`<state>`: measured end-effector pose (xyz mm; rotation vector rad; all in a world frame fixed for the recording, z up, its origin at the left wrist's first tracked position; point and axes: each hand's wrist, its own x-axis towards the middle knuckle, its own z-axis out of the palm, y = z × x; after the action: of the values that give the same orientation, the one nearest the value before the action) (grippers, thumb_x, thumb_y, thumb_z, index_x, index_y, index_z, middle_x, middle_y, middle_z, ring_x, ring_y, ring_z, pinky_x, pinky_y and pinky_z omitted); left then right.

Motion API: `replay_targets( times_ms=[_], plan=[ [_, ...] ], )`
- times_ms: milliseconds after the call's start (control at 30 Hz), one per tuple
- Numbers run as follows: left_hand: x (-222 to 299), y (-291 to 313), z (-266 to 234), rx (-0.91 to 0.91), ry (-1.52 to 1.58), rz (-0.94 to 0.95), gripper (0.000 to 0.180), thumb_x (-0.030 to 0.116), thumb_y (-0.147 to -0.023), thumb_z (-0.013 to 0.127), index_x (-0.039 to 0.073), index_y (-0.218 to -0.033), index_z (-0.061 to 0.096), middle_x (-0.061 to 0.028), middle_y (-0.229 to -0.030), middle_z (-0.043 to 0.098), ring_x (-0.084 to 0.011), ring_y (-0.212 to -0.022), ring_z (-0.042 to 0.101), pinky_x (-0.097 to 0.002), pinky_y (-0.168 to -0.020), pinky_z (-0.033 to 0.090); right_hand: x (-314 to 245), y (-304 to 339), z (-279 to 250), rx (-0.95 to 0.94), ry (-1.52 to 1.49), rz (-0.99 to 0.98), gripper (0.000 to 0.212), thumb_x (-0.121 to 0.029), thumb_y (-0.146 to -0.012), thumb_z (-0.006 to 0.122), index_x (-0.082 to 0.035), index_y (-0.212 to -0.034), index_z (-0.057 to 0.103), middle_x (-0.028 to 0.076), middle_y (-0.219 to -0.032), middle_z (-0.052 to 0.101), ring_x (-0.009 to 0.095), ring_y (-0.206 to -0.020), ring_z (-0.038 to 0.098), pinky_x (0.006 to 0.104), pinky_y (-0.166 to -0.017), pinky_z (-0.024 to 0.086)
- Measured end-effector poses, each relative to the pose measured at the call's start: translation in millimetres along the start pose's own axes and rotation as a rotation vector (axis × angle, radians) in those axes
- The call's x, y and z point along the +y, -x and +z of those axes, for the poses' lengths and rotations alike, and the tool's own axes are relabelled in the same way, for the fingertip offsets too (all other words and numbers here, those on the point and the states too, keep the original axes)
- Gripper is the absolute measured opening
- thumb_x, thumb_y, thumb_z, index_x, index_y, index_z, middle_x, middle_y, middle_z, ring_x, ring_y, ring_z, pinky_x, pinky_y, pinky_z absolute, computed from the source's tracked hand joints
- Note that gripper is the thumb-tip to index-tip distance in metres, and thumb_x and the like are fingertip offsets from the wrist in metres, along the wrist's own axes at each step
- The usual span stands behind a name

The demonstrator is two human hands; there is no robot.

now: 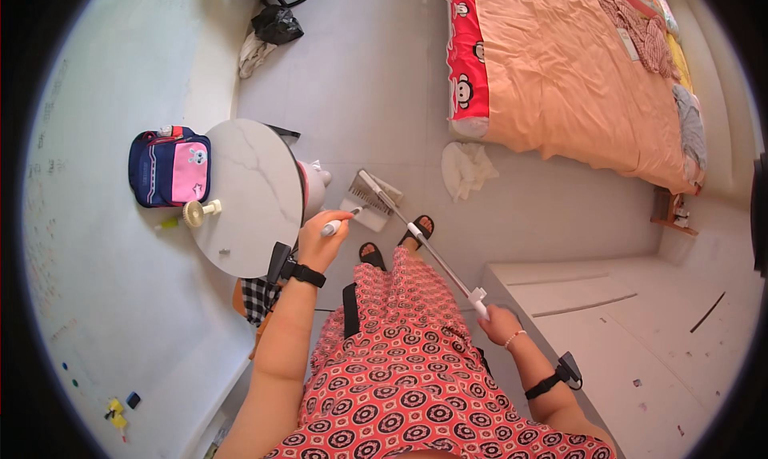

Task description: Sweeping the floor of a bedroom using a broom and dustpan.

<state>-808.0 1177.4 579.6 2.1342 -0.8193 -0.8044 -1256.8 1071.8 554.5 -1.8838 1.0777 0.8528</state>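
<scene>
My left hand is closed around the white-and-grey handle of a long-handled dustpan, whose pan is on the floor in front of my feet. Comb-like teeth show at the pan's back. A broom slants from my right hand down to the pan; that hand grips the white upper end of its pole. The broom's head lies over or against the pan, and its bristles are hard to make out from above. Whether there is dirt in the pan I cannot tell.
On my left stands a round marble-patterned table with a school backpack and small fan. A bed fills the far right, a white cloth on the floor beside it. A white cabinet is at right; a black bag lies far left.
</scene>
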Motion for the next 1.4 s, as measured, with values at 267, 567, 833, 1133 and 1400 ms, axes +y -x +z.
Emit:
replay_targets(
  times_ms=[267,567,833,1133,1400],
  plan=[
    [-3,44,-14,0.074,0.037,-0.072,0.018,0.013,-0.086,0.065,0.004,-0.098,0.074,-0.0137,-0.097,0.073,-0.0284,-0.09,0.07,-0.0355,-0.08,0.053,-40,-146,-106,0.326,0.22,-0.051,0.025,-0.023,-0.091,0.062,-0.002,-0.103,0.057,0.024,-0.097,0.069,0.045,-0.094,0.067,0.0541,-0.081,0.054],
    [-22,117,-33,0.228,0.045,-0.23,0.015,0.007,-0.085,0.065,0.003,-0.097,0.074,-0.0127,-0.098,0.073,-0.0258,-0.094,0.069,-0.0337,-0.085,0.052,-136,-355,-180,0.229,0.277,-0.052,0.03,-0.015,-0.096,0.052,0.001,-0.117,0.066,0.026,-0.12,0.067,0.04,-0.114,0.065,0.0481,-0.092,0.055],
    [-87,120,-37,0.259,0.104,-0.35,0.018,0.009,-0.088,0.063,0.002,-0.101,0.074,-0.0092,-0.099,0.073,-0.0201,-0.093,0.067,-0.0304,-0.083,0.051,-32,-173,-36,-0.064,0.445,0.011,0.029,-0.017,-0.1,0.042,0.001,-0.117,0.056,0.027,-0.114,0.069,0.042,-0.108,0.067,0.0495,-0.092,0.054],
    [-93,113,-31,0.262,0.124,-0.374,0.02,0.014,-0.088,0.065,0.005,-0.102,0.076,-0.0078,-0.098,0.074,-0.0178,-0.089,0.067,-0.0301,-0.08,0.051,-7,-44,7,-0.223,0.37,-0.08,0.029,-0.022,-0.091,0.06,0.001,-0.11,0.06,0.026,-0.098,0.071,0.043,-0.094,0.069,0.0508,-0.086,0.054],
    [-99,164,-56,0.125,0.042,-0.14,0.02,0.017,-0.085,0.066,0.005,-0.097,0.075,-0.0118,-0.096,0.073,-0.026,-0.089,0.07,-0.0344,-0.08,0.053,7,9,31,0.08,0.221,0.008,0.031,-0.023,-0.088,0.065,0.001,-0.106,0.06,0.027,-0.095,0.069,0.047,-0.093,0.066,0.053,-0.085,0.053]
  ],
)
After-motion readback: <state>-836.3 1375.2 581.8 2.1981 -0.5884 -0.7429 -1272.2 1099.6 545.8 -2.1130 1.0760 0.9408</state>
